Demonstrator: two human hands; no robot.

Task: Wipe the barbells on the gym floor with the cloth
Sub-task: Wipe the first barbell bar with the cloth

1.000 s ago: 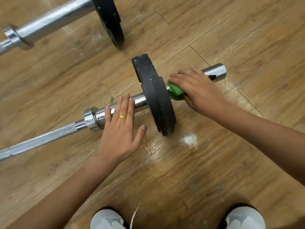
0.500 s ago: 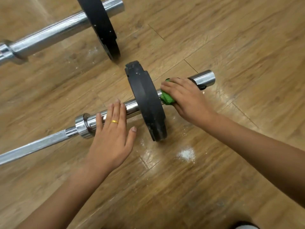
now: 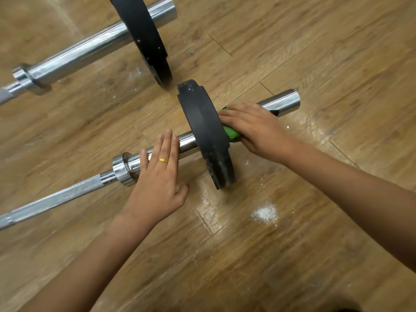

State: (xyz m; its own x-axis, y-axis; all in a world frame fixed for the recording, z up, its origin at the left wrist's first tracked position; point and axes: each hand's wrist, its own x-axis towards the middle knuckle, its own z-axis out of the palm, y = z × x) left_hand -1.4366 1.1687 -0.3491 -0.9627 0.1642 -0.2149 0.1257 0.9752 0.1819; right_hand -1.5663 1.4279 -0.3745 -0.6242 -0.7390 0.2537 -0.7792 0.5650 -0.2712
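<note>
Task thing: near bar (image 3: 56, 199) lies flat on wood floor (image 3: 315, 52), running lower left to upper right. Black plate (image 3: 204, 129) stands on edge on its sleeve (image 3: 281, 102); chrome end sticks out past R hand (image 3: 256, 129).
Cloth: cloth (image 3: 230, 134) is green, small, bunched on sleeve just outboard of plate, touching plate face. Mostly hidden under R hand.
R hand: fingers curled over cloth & sleeve, gripping cloth vs chrome. Thumb hidden, can't tell how far it wraps.
L hand: L hand (image 3: 157, 188) has fingers straight, together, laid across sleeve btwn collar (image 3: 123, 168) & plate. Gold ring (image 3: 162, 160) on one finger. Grasps nothing, prob just steadying.
2nd bar: far bar (image 3: 90, 48) w/ far plate (image 3: 144, 37) at top, well apart from both hands, untouched.
Handling, bar: steel + plate, so prob heavy & stiff. No need to lift, but it's round & could roll on plate rim. Chrome looks slick, so a flat press from above suits better than a pinch. Duller, rough-looking shaft would give surer hold.
Handling, cloth: light, limp, shapes to the tube. Wrap round sleeve, fingers on top, slide along.
Step, my read: wiping outer sleeve next to plate. Shaft, inboard sleeve & far bar likely left to do.
Risk: bar rolling under L hand; R fingertips jammed vs plate; white powder (image 3: 265, 213) on floor nr plate getting onto cloth.
</note>
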